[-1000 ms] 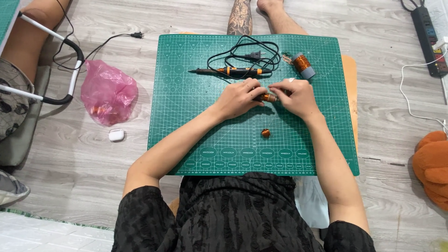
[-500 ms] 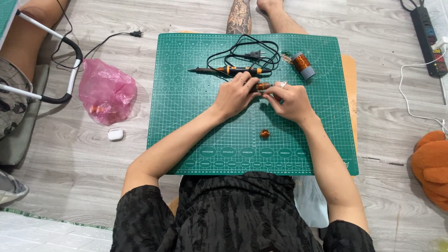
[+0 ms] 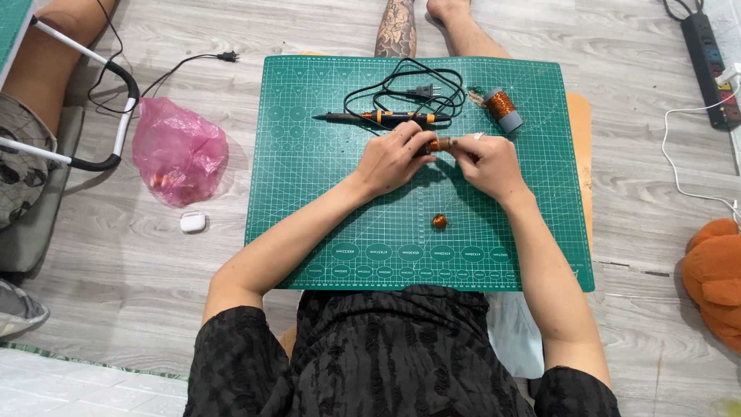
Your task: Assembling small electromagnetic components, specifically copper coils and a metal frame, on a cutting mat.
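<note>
Head camera is showing the left hand (image 3: 390,158) and right hand (image 3: 486,162) both pinching a small copper coil (image 3: 438,144) above the green cutting mat (image 3: 309,193) — just below the soldering iron (image 3: 378,117) — where a loosening pinch could unravel it.

Green gridded mat (image 3: 324,193), pink bag (image 3: 179,150)
</note>
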